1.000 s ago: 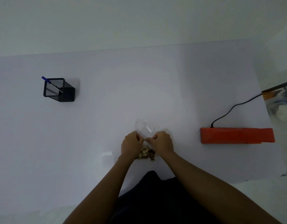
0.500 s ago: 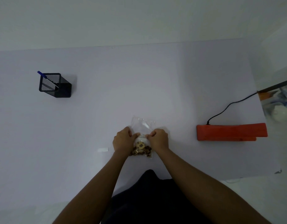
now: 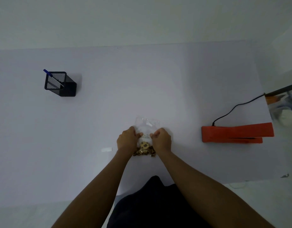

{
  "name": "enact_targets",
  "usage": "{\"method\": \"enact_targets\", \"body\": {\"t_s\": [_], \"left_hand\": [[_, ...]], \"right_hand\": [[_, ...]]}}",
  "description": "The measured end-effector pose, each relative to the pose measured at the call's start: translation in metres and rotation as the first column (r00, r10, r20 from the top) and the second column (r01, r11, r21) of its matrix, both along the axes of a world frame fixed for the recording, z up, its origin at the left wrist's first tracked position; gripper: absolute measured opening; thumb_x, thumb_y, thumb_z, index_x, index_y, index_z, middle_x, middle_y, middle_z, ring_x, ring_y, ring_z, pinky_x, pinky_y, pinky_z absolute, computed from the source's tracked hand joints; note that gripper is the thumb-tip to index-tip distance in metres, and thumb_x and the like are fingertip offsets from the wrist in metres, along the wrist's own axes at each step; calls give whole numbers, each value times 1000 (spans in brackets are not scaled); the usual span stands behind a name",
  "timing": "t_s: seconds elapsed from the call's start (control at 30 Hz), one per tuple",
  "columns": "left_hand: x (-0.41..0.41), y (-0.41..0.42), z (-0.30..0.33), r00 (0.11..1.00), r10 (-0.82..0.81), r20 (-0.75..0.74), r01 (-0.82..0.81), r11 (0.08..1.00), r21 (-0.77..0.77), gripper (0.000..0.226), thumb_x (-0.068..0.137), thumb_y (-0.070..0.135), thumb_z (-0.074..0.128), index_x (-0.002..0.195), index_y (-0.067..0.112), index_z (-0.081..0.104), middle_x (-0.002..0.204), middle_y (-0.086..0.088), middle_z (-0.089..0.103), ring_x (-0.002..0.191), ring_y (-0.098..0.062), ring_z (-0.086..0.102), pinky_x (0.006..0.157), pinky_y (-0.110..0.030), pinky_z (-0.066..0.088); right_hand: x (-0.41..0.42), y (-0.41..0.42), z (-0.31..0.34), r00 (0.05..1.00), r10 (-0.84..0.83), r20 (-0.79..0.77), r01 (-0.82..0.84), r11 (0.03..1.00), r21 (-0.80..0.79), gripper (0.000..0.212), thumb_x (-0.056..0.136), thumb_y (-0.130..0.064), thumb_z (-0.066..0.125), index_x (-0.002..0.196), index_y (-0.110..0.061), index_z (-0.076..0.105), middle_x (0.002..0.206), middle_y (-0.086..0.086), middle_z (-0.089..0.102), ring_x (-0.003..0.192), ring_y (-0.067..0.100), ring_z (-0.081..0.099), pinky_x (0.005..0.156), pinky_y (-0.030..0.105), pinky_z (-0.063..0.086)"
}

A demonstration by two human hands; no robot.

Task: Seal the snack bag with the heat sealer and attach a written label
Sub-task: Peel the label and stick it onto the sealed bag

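Hands (image 3: 127, 139) slid lower on snack bag (image 3: 146, 129), cookies (image 3: 144, 149) inside

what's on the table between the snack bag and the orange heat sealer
Nothing: the head view shows only bare white table between the snack bag and the heat sealer.

place: office-like work desk, plain and staged | surface: wide white desk (image 3: 142, 83) against a bare pale wall (image 3: 142, 18) | signs: black mesh pen holder (image 3: 60, 83) with a blue pen (image 3: 50, 75); corded orange heat sealer (image 3: 235, 133)
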State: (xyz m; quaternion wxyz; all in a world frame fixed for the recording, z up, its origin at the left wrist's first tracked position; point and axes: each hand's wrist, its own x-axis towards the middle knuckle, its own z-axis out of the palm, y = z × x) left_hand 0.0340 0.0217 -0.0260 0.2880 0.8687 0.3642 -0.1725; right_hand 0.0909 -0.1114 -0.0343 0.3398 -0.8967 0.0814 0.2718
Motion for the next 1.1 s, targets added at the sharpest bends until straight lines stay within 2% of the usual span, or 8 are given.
{"method": "enact_targets", "body": {"t_s": [0.13,0.3,0.43,0.6,0.7,0.83,0.93,1.1], "left_hand": [[-2,6,0,998,-65,9,65,997,-34,34,94,49,53,82,18,47,72,-2,61,68,-25,60,63,-38,53],[-6,4,4,995,-95,33,96,995,-26,37,89,52,61,85,18,48,70,3,58,64,-21,57,57,-32,42],[-7,-1,4,996,-73,44,76,995,-63,23,92,38,59,86,18,48,78,1,60,72,-23,60,62,-34,47],[-25,-2,8,994,11,105,1,993,-115,16,97,28,51,105,14,49,99,-2,57,84,-22,58,74,-37,51],[-46,-3,11,989,103,111,-81,980,-182,37,96,35,55,121,9,49,102,-5,63,93,-24,61,82,-39,52],[-58,-8,10,989,118,94,-86,952,-293,34,94,24,60,122,6,54,87,-2,65,86,-21,65,79,-37,56],[-49,-8,12,986,138,89,-103,943,-316,35,94,20,59,125,5,54,102,-8,67,96,-25,65,82,-35,54],[-4,20,20,969,230,90,-186,919,-347,44,92,19,62,131,5,49,117,-11,64,105,-24,61,84,-28,47]], "right_hand": [[-4,2,-2,999,-19,35,18,999,32,15,91,-17,67,84,-11,55,84,6,64,80,27,64,69,34,52],[-14,7,2,1000,-4,20,4,999,45,29,85,-27,75,94,-15,50,94,3,59,80,19,56,64,26,40],[-11,3,-1,1000,1,7,-1,999,41,13,90,-16,67,95,-13,55,96,7,65,87,23,63,71,30,48],[-13,-17,12,997,-36,67,28,993,112,9,95,-13,61,97,-6,65,86,1,65,75,12,58,61,12,40],[-31,-39,17,986,-137,91,123,982,144,16,96,-24,63,92,-8,65,78,-4,64,68,7,57,61,16,43],[-58,-53,14,996,-83,12,81,985,155,17,95,-30,65,88,-15,70,76,-7,70,68,3,65,62,23,54],[-56,-41,11,998,-47,-34,53,974,222,5,91,-22,70,92,-17,71,81,-1,74,72,17,72,73,41,62],[-1,-2,15,1000,-25,-11,26,973,231,10,87,-16,71,97,-14,70,88,7,75,79,26,73,78,47,61]]}}
